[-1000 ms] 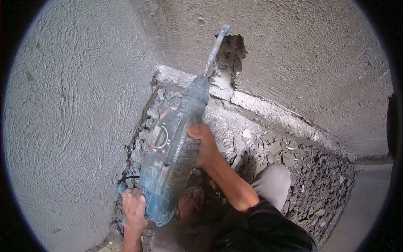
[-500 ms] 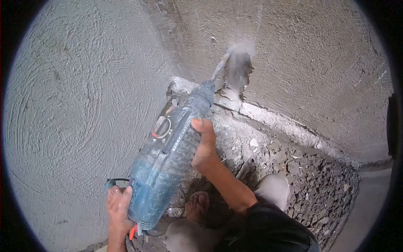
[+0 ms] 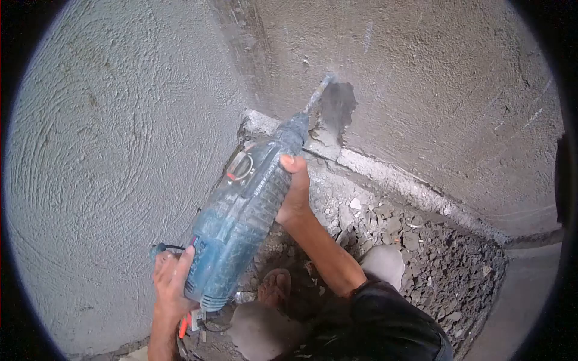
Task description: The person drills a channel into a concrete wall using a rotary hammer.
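Note:
A dusty blue rotary hammer point(image 3: 238, 210) slants up and to the right across the middle of the head view. My left hand point(image 3: 173, 278) is closed around its rear end, where the handle is mostly hidden. Farther forward, my right hand point(image 3: 294, 189) grips the ribbed body from the right side, thumb near the chuck. The grey bit point(image 3: 318, 94) reaches the brown plastered wall point(image 3: 433, 102), its tip at the upper left edge of a chipped, dark hollow point(image 3: 339, 105). Fine dust hangs faintly around the tip.
A rough grey plastered wall point(image 3: 114, 150) stands close on the left and meets the brown wall in a corner. A whitish ledge point(image 3: 409, 183) runs along the wall's foot. Broken rubble point(image 3: 448, 271) covers the ground. A sandalled foot point(image 3: 274, 287) and two knees show below.
The thick dust cloud at the bit tip has thinned, so the hollow's outline shows more clearly. The rotary hammer has shifted slightly; both hands keep their hold.

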`<state>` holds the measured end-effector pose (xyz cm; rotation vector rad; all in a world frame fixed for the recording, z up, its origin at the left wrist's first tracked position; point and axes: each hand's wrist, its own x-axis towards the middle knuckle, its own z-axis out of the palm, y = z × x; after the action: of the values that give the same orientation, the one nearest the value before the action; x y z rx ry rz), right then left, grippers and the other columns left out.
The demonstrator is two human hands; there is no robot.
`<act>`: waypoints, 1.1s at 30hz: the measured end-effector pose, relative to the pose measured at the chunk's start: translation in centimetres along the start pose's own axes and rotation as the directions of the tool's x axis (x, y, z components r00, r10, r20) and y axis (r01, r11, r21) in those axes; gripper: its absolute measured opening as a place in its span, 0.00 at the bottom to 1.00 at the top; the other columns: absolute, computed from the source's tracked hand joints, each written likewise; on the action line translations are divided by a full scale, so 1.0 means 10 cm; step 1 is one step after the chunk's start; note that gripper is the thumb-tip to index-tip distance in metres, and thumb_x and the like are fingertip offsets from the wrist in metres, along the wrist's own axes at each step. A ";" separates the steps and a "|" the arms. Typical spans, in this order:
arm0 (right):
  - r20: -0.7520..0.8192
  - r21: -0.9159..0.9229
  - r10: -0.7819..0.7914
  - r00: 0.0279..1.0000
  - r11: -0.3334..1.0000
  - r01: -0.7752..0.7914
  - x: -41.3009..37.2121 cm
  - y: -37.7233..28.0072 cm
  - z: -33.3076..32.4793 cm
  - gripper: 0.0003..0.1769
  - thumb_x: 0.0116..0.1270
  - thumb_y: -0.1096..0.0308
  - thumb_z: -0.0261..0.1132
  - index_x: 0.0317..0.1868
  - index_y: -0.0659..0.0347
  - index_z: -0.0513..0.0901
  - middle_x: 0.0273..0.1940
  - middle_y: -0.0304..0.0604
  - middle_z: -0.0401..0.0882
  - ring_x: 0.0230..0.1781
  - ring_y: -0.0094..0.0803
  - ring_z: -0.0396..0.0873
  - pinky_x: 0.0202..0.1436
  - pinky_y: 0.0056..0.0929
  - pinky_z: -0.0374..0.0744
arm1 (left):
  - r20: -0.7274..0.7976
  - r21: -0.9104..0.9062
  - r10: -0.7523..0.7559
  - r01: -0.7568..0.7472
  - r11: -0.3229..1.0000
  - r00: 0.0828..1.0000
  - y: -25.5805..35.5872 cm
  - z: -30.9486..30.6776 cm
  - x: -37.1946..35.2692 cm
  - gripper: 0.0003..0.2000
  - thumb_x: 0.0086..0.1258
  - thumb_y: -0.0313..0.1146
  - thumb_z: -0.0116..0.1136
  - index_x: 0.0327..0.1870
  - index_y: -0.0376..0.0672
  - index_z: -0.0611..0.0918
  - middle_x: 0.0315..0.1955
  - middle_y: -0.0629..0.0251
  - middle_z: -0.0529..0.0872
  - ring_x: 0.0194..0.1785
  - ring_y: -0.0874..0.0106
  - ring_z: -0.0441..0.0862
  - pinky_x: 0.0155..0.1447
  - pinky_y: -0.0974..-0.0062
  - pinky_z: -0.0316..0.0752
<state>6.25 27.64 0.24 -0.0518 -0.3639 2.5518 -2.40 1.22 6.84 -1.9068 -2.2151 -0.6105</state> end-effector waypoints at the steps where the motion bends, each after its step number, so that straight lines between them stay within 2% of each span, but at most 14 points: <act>1: 0.002 -0.005 0.001 1.000 1.000 -0.001 0.01 -0.01 0.01 0.37 0.54 0.48 0.67 0.56 0.71 0.76 0.44 0.54 0.83 0.43 0.46 0.85 0.53 0.49 0.84 | -0.005 -0.001 -0.001 0.001 1.000 1.000 -0.01 -0.02 0.02 0.36 0.45 0.27 0.73 0.62 0.33 0.76 0.28 0.58 0.76 0.32 0.57 0.73 0.44 0.57 0.69; 4: 0.027 -0.015 -0.002 1.000 1.000 0.003 0.04 -0.01 0.00 0.36 0.56 0.48 0.64 0.55 0.70 0.77 0.44 0.55 0.83 0.43 0.46 0.85 0.54 0.49 0.83 | 0.013 0.008 0.002 -0.002 1.000 1.000 -0.02 -0.09 0.07 0.36 0.45 0.27 0.72 0.63 0.33 0.77 0.28 0.58 0.77 0.32 0.57 0.74 0.44 0.58 0.70; 6: 0.008 -0.046 -0.034 0.999 0.998 0.035 0.05 -0.03 0.03 0.29 0.61 0.51 0.59 0.51 0.69 0.77 0.43 0.55 0.82 0.44 0.49 0.85 0.52 0.47 0.84 | 0.011 -0.017 -0.025 0.025 1.000 1.000 -0.01 -0.14 0.12 0.35 0.46 0.26 0.71 0.63 0.34 0.77 0.29 0.58 0.79 0.33 0.58 0.75 0.43 0.59 0.70; 13: -0.021 0.002 -0.076 0.997 0.997 0.076 0.07 -0.08 0.29 0.27 0.65 0.50 0.57 0.49 0.69 0.77 0.43 0.56 0.82 0.47 0.49 0.84 0.53 0.50 0.83 | 0.069 -0.019 -0.124 0.125 0.992 0.990 0.08 -0.40 0.30 0.38 0.46 0.27 0.73 0.66 0.36 0.76 0.32 0.58 0.81 0.35 0.58 0.78 0.44 0.63 0.71; 18: -0.086 0.039 -0.049 0.995 0.998 0.052 0.07 -0.23 0.39 0.29 0.65 0.48 0.58 0.51 0.69 0.76 0.45 0.57 0.82 0.48 0.50 0.84 0.55 0.52 0.82 | 0.115 -0.057 -0.165 0.173 0.983 0.980 0.20 -0.51 0.53 0.45 0.39 0.26 0.75 0.69 0.39 0.74 0.38 0.55 0.84 0.38 0.57 0.79 0.46 0.64 0.72; 19: -0.092 0.054 -0.058 0.994 0.997 0.063 0.08 -0.27 0.37 0.30 0.65 0.47 0.58 0.52 0.68 0.76 0.45 0.56 0.82 0.49 0.50 0.84 0.56 0.52 0.82 | 0.119 -0.060 -0.162 0.170 0.984 0.980 0.19 -0.48 0.62 0.45 0.39 0.26 0.75 0.69 0.39 0.74 0.38 0.55 0.84 0.38 0.57 0.79 0.46 0.64 0.72; 21: -0.134 0.039 -0.037 0.990 0.998 0.042 0.16 -0.39 0.10 0.30 0.66 0.46 0.57 0.53 0.67 0.76 0.46 0.56 0.83 0.49 0.49 0.84 0.56 0.52 0.82 | 0.140 -0.024 -0.029 0.033 0.999 0.990 0.22 -0.38 0.73 0.51 0.33 0.25 0.76 0.72 0.40 0.71 0.41 0.54 0.84 0.39 0.55 0.79 0.47 0.62 0.72; 22: -0.163 0.024 -0.015 0.986 1.000 0.019 0.18 -0.47 0.06 0.30 0.67 0.46 0.56 0.54 0.67 0.76 0.46 0.56 0.83 0.49 0.49 0.84 0.56 0.52 0.81 | 0.134 -0.022 -0.038 0.042 0.999 0.990 0.29 -0.36 0.74 0.51 0.33 0.25 0.76 0.72 0.40 0.71 0.41 0.54 0.84 0.39 0.55 0.79 0.47 0.62 0.72; 24: -0.106 -0.048 -0.004 0.994 0.999 -0.001 0.07 -0.52 0.00 0.32 0.66 0.45 0.57 0.56 0.67 0.74 0.48 0.57 0.81 0.50 0.50 0.83 0.57 0.54 0.81 | 0.371 0.031 -0.104 0.100 0.995 0.923 0.42 -0.36 0.74 0.54 0.30 0.25 0.76 0.73 0.39 0.68 0.44 0.52 0.83 0.42 0.53 0.79 0.48 0.58 0.72; 25: -0.069 -0.115 0.010 0.998 0.993 -0.018 -0.04 -0.48 -0.03 0.35 0.65 0.45 0.58 0.59 0.68 0.72 0.50 0.58 0.78 0.51 0.51 0.82 0.58 0.56 0.80 | 0.388 0.035 -0.111 0.106 0.994 0.915 0.43 -0.35 0.64 0.54 0.30 0.25 0.76 0.73 0.39 0.68 0.44 0.52 0.83 0.42 0.53 0.79 0.48 0.58 0.72; 27: -0.053 -0.091 0.005 0.999 0.996 -0.010 -0.15 -0.33 -0.08 0.34 0.66 0.44 0.57 0.59 0.66 0.72 0.50 0.56 0.80 0.52 0.51 0.82 0.59 0.54 0.81 | 0.340 -0.058 -0.098 0.125 0.990 0.935 0.39 -0.25 0.32 0.54 0.30 0.27 0.77 0.72 0.38 0.69 0.45 0.49 0.83 0.43 0.50 0.79 0.50 0.56 0.72; 28: -0.065 -0.075 0.043 0.997 0.996 -0.047 -0.21 -0.25 -0.08 0.34 0.66 0.44 0.58 0.60 0.66 0.72 0.49 0.55 0.80 0.52 0.49 0.82 0.60 0.52 0.81 | 0.340 -0.063 -0.084 0.111 0.992 0.937 0.35 -0.17 0.17 0.54 0.30 0.27 0.77 0.72 0.38 0.69 0.45 0.49 0.83 0.43 0.50 0.79 0.50 0.56 0.72; 30: -0.068 -0.061 0.077 0.995 0.995 -0.081 -0.32 -0.11 -0.08 0.34 0.66 0.45 0.58 0.60 0.66 0.73 0.49 0.54 0.81 0.52 0.48 0.82 0.60 0.50 0.81 | 0.224 -0.062 -0.099 0.116 0.991 0.969 0.24 -0.06 -0.18 0.52 0.34 0.30 0.78 0.71 0.38 0.69 0.46 0.47 0.83 0.45 0.47 0.79 0.53 0.52 0.72; 33: -0.050 -0.086 0.114 0.992 0.989 -0.118 -0.40 0.01 -0.08 0.32 0.65 0.47 0.61 0.59 0.66 0.75 0.49 0.52 0.82 0.49 0.44 0.83 0.60 0.49 0.81 | 0.206 -0.015 -0.087 0.092 0.996 0.975 0.14 -0.03 -0.48 0.47 0.40 0.31 0.77 0.70 0.37 0.70 0.47 0.46 0.83 0.47 0.45 0.79 0.54 0.50 0.73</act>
<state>9.68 25.58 -0.71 -0.1687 -0.4698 2.6427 -0.26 -3.13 5.61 -1.9720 -2.4411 -0.4742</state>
